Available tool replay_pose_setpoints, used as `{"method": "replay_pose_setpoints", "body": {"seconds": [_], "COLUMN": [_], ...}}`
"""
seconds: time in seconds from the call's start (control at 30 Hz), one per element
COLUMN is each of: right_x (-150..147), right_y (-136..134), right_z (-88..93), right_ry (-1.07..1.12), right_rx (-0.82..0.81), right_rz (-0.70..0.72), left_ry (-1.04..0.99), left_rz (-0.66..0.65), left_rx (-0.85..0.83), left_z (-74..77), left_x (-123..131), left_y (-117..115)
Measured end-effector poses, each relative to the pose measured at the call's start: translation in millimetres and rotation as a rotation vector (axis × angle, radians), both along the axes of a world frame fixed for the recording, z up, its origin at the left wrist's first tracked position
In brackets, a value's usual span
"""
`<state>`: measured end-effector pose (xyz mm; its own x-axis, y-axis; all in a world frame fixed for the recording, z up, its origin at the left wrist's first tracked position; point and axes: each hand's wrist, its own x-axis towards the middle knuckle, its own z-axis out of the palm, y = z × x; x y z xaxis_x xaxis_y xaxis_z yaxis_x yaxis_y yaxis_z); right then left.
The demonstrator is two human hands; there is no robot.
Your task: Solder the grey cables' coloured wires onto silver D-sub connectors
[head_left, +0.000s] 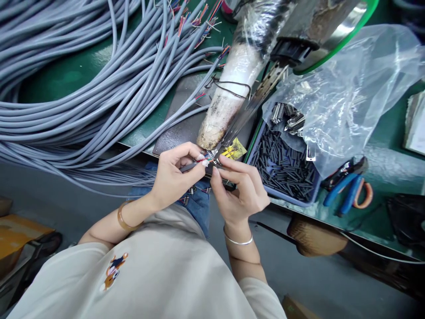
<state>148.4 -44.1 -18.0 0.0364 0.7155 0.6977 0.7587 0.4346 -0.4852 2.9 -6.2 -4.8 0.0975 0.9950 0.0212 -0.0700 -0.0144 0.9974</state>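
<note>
My left hand (175, 173) is closed in a pinch on the stripped end of a grey cable (188, 167), where thin coloured wires (210, 156) fan out. My right hand (241, 186) is pinched at a small metal connector (216, 162) at the wire ends; fingers partly cover it. Just above both hands points the lower end of a soldering iron (237, 124), slanting down from the upper right. Beside it runs a plastic-wrapped white tube (229, 95) with a browned end. A yellow piece (234, 149) lies right behind my right fingertips.
A large bundle of grey cables (99, 84) with stripped ends covers the left bench. To the right stands a blue bin (314, 195) of short black tubes (282, 164), partly under a clear bag (352, 97) with metal connectors. Blue-handled cutters (347, 188) lie beside it.
</note>
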Motion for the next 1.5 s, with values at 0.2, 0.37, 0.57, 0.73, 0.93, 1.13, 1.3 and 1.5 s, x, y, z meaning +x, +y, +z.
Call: {"method": "replay_pose_setpoints", "body": {"seconds": [0.2, 0.37, 0.57, 0.73, 0.93, 1.13, 1.3, 1.5], "right_x": [7.1, 18.3, 13.5, 9.1, 6.1, 5.7, 3.4, 4.2], "right_y": [-9.1, -17.1, -22.4, -18.1, -7.9, -5.3, -4.8, -7.5], "right_z": [-7.4, -3.0, 3.1, -1.2, -4.4, -2.4, 0.8, -0.2], "right_ry": [-0.023, 0.239, 0.223, -0.103, -0.034, 0.009, 0.035, -0.032], "right_rx": [-0.042, 0.122, 0.044, -0.031, -0.059, -0.050, -0.059, -0.052], "right_rz": [0.027, -0.044, -0.079, 0.001, 0.005, 0.006, 0.003, -0.011], "left_ry": [-0.039, -0.054, -0.060, -0.073, 0.001, 0.023, 0.016, 0.050], "left_rz": [-0.063, -0.079, -0.073, -0.079, -0.037, 0.006, -0.001, -0.051], "left_rx": [-0.064, -0.124, -0.136, -0.129, -0.085, -0.033, -0.043, -0.082], "left_z": [-3.2, -3.4, -3.3, -3.3, -0.5, 4.4, 8.2, 7.6], "left_x": [-0.4, -1.2, -0.8, 0.7, 4.0, 4.8, 4.1, 1.7], "left_y": [-2.5, -6.4, -6.9, -4.3, 0.6, 1.6, 2.3, 3.2]}}
